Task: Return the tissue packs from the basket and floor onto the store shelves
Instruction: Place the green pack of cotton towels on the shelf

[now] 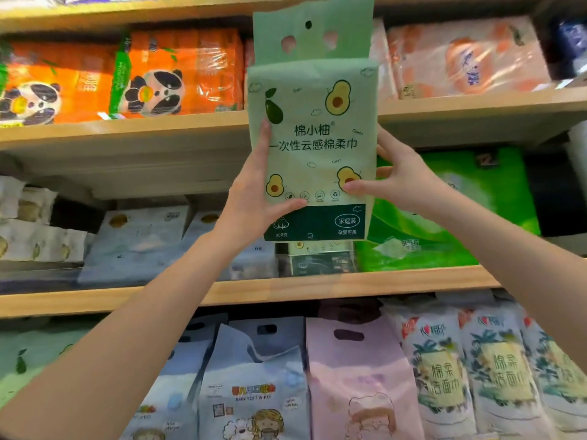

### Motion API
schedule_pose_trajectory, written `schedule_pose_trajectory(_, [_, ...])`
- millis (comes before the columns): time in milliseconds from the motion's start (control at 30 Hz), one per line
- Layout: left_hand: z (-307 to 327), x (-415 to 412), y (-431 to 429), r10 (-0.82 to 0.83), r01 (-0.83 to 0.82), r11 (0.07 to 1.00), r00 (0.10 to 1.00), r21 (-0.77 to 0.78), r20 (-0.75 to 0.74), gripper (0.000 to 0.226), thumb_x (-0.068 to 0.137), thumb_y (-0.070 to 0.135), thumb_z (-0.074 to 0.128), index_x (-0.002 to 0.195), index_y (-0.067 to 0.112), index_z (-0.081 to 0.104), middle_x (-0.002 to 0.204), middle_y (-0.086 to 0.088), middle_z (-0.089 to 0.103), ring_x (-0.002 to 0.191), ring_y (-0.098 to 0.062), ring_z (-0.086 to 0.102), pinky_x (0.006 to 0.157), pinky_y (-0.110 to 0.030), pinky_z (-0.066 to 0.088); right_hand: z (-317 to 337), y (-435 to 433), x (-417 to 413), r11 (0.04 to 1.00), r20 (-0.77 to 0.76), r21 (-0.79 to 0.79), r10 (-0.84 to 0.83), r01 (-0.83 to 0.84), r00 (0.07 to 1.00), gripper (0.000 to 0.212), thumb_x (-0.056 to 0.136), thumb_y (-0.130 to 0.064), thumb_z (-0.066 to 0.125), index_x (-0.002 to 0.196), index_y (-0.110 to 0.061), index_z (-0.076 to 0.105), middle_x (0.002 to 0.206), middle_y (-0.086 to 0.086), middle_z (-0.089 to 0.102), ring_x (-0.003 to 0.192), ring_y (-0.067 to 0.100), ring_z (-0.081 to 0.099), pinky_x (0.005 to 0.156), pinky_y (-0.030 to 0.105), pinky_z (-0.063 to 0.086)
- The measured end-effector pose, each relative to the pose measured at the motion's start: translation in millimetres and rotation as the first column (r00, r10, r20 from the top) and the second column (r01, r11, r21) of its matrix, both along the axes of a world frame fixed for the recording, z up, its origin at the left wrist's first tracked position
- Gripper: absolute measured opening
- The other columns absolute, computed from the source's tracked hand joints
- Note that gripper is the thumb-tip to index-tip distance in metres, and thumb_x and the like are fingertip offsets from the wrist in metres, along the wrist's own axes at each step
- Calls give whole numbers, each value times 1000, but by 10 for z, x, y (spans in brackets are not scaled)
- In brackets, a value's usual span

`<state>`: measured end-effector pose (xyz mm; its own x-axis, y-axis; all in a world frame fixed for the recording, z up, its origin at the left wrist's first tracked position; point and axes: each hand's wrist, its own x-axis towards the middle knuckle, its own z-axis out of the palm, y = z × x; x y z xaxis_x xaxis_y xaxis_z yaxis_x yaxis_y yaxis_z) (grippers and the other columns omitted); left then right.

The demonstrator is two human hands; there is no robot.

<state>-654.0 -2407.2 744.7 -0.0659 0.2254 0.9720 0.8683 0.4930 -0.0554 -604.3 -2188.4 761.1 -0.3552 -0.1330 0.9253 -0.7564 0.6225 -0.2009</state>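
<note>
A pale green tissue pack (313, 141) with avocado pictures and a dark green bottom band is held upright in front of the wooden shelves. My left hand (251, 198) grips its lower left edge, thumb across the front. My right hand (397, 176) holds its lower right edge, fingers on the front. The pack's handle flap reaches up past the top shelf board. Behind and below it, a matching avocado pack (317, 258) lies on the middle shelf (241, 292). No basket or floor is in view.
Orange panda tissue packs (152, 77) and pink packs (470, 55) fill the upper shelf. The middle shelf holds white-blue packs (139, 242) and a bright green pack (451, 211). Below stand blue, pink and pineapple-printed packs (355, 376).
</note>
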Motion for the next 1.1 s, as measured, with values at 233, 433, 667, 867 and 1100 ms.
schedule_pose_trajectory(233, [11,-382,124,81,-81,997,997,1,-6,120,69,29,78,145,32,-15,151,-2,30,134,-17,35,109,-45,34,6,64,-400,999,-14,-27,-40,39,999,93,72,-12,75,144,-33,21,140,-8,45,102,-8,44,74,6,45])
schedule_pose_trajectory(433, [-32,-633,218,161,-158,986,986,-54,51,122,72,31,76,130,49,-30,152,-6,25,130,-28,42,102,-57,37,-29,118,-734,996,-4,-47,-77,77,997,100,71,-8,75,146,-34,15,137,-7,48,114,-1,42,73,4,44])
schedule_pose_trajectory(667, [-48,-835,152,107,-102,981,994,-165,21,113,80,12,70,131,42,-27,156,-5,11,137,-19,29,109,-45,27,-107,126,-958,991,-29,-99,-89,86,996,102,71,-7,76,147,-32,12,140,-8,46,116,-4,38,71,-4,38])
schedule_pose_trajectory(867, [-134,-1041,118,110,-68,972,978,-224,178,122,75,17,75,134,40,-29,154,-2,21,136,-16,32,112,-40,29,-203,174,-1112,995,72,-48,-81,84,994,102,70,-6,76,146,-36,15,137,-8,48,123,2,40,84,13,47])
schedule_pose_trajectory(1100, [-55,-1144,128,145,-16,944,918,-330,370,121,76,15,73,138,38,-29,152,-1,28,128,-20,44,108,-36,35,-180,269,-1329,993,230,-26,-103,112,968,105,66,-14,80,145,-39,15,138,-8,48,134,16,37,105,52,38])
